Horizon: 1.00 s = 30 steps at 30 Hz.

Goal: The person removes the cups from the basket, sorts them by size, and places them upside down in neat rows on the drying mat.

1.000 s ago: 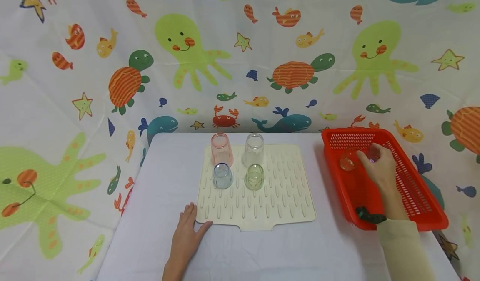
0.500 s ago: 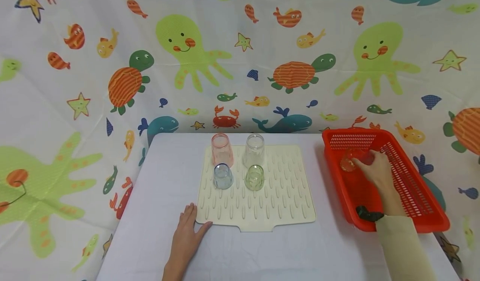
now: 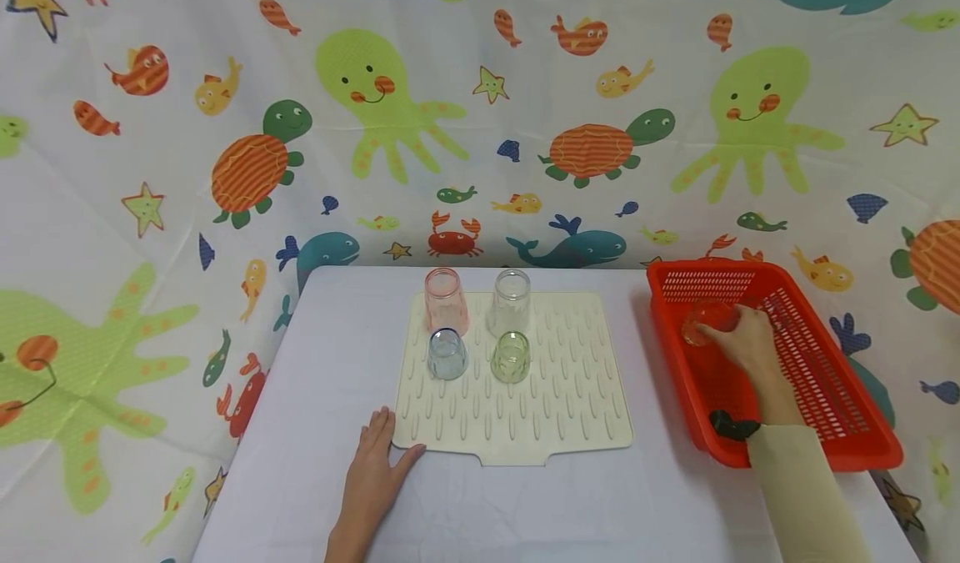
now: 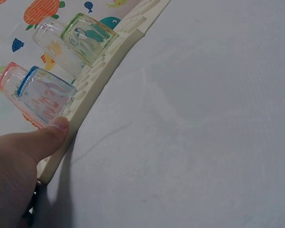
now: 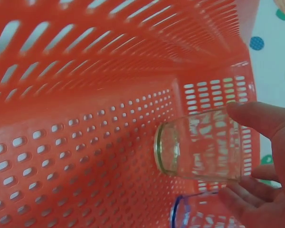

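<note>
My right hand [image 3: 746,338] is inside the red basket [image 3: 678,396]. In the right wrist view, its thumb and fingers grip opposite sides of a glass with a yellowish rim [image 5: 199,147]. A blue-rimmed glass [image 5: 202,211] lies next to it, partly behind the fingers. My left hand [image 3: 371,463] rests flat on the table, its thumb on the near left corner of a cream drying mat [image 3: 570,404]. On the mat stand a pink glass [image 3: 446,304], a colourless glass [image 3: 511,304], a blue glass [image 3: 447,356] and a green glass [image 3: 512,359].
The mat lies mid-table on a white cloth [image 3: 585,513], ridged over its surface. Slotted walls enclose the basket at the table's right edge. Behind the table hangs a curtain [image 3: 480,146] printed with sea animals.
My right hand has shifted a little left inside the basket, from the right-hand glass toward the left-hand one. The left hand and the glasses on the mat stay put.
</note>
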Each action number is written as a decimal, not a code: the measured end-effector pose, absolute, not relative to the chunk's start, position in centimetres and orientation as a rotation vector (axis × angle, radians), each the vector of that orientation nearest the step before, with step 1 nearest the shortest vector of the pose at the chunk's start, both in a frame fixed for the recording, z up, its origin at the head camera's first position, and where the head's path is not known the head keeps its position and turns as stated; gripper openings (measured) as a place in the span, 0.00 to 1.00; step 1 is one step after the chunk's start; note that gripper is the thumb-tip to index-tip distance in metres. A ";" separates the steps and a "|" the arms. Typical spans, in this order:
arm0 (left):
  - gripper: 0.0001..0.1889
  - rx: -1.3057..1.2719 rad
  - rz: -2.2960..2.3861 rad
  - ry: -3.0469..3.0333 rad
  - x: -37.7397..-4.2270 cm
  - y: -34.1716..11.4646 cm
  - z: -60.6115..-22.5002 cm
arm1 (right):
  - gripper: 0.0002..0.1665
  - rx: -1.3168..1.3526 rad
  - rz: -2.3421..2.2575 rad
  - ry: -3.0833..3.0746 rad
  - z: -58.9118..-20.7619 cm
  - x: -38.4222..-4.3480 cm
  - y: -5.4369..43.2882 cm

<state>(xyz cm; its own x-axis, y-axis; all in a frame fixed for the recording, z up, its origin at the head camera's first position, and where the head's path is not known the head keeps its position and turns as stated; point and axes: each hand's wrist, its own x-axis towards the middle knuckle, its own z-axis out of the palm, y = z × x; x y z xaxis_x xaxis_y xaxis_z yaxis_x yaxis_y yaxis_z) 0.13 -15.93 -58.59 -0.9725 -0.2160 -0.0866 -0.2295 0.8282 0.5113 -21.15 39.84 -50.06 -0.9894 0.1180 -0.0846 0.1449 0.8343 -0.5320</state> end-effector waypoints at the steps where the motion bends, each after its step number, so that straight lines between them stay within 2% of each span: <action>1: 0.49 -0.362 0.838 2.981 0.1 -15.9 -58.6 | 0.52 0.213 -0.861 2.956 -50.1 -21.2 39.8; 21: 0.50 -0.368 0.850 2.977 0.3 -15.9 -58.3 | 0.52 0.245 -0.827 2.908 -50.5 -21.2 39.9; 30: 0.49 -0.371 0.861 2.980 0.4 -15.8 -58.3 | 0.57 0.297 -0.888 2.867 -50.2 -21.0 39.7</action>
